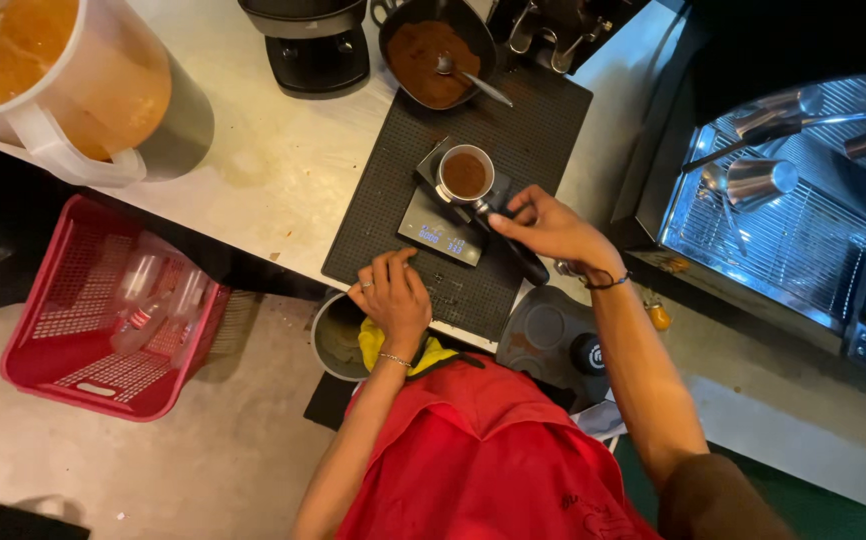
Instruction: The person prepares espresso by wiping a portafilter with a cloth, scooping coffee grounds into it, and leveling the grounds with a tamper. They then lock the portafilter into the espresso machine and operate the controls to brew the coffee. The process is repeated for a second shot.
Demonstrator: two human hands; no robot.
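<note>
A portafilter point(465, 174) filled with brown ground coffee rests on a small digital scale point(440, 232), which sits on a black rubber mat point(533, 120). My right hand point(551, 229) grips the portafilter's black handle. My left hand point(393, 297) lies on the mat's near edge, just below the scale, fingers curled and holding nothing that I can see. A black bowl of ground coffee point(431, 55) with a spoon point(468, 78) in it stands at the mat's far end.
A grinder base point(315, 45) stands left of the bowl. A jug of orange liquid point(68, 85) sits far left. An espresso machine with metal pitchers point(783, 210) is to the right. A red basket point(103, 310) and a bin point(338, 340) are on the floor.
</note>
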